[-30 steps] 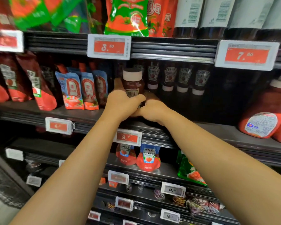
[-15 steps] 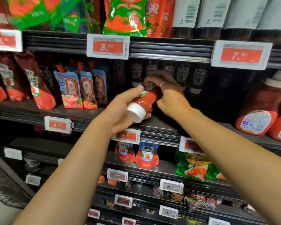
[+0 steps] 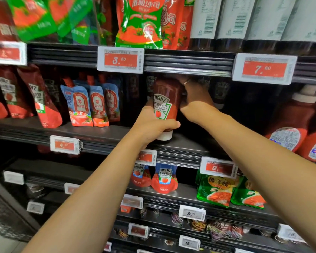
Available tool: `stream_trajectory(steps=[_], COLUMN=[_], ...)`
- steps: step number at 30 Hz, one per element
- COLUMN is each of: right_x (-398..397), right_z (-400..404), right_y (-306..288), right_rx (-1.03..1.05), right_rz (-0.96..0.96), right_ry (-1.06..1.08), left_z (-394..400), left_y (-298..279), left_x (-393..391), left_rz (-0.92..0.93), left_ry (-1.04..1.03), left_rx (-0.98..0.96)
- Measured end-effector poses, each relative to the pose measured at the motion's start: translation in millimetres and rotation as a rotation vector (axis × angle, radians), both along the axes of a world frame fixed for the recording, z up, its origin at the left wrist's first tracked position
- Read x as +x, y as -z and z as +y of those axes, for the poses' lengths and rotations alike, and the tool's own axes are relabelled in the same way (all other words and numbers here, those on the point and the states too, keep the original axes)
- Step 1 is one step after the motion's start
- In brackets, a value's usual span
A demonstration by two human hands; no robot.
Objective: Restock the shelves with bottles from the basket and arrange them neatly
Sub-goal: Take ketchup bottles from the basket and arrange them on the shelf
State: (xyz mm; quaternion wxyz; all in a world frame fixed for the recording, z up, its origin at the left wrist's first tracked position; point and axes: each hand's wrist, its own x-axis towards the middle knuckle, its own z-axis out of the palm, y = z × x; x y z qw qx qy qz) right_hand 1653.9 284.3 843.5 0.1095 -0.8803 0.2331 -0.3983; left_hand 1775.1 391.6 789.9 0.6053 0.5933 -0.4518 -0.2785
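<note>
We hold a Heinz ketchup bottle [image 3: 164,105] upright on its white cap, label toward us, with the cap just over the front part of the dark shelf [image 3: 186,145] it belongs on; whether the cap touches the shelf we cannot tell. Our left hand [image 3: 151,127] wraps the bottle's lower end, fingers curled round it just above the cap and thumb across the front below the label. Our right hand [image 3: 193,95] grips the bottle's upper right side, fingers curled behind it, a ring showing on one finger. Behind the bottle stands a row of like Heinz bottles [image 3: 221,92] in the shadow of the shelf. Left of the bottle on the same shelf stand blue ketchup pouches [image 3: 88,105], and farther left red pouches [image 3: 38,99]. Far to the bottle's right sit large red squeeze bottles [image 3: 288,125]. Above the bottle, on the rail of the next shelf up, hang two price tags, one reading 3.60 [image 3: 120,60] and one 7.60 [image 3: 264,68]. Below the bottle, on the shelf underneath, stand two small Heinz pouches [image 3: 164,178], with green pouches [image 3: 217,190] to their right.
</note>
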Motion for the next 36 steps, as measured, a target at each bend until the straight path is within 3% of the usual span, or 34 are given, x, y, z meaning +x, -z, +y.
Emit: stream_trajectory(steps=[6,13,21,26,32,36], right_x=[-3,-1,11,27,39,53], right_z=[1,2,-10,-11,-15,-26], right_y=[9,15,20,12,20,21], right_rx=[0.167,0.335,0.465,0.683,0.539,0.583], right_rz=[0.043,-0.039,-0.008,-0.140,-0.136,-0.158], right_ry=[-0.102,-0.154,-0.249,-0.287,-0.195,-0.235], left_z=[-10,-17,-28,-39,-56,-68], left_y=[11,14,10,8,11,13], left_x=[2,11,35,44,52,60], left_rz=[-0.006,0.000,-0.147,-0.152,-0.218,-0.253], left_ry=[0.022,0.081,0.059,0.077,0.056,-0.033], left_rx=[0.011,0.016,0.145,0.123,0.102,0.105])
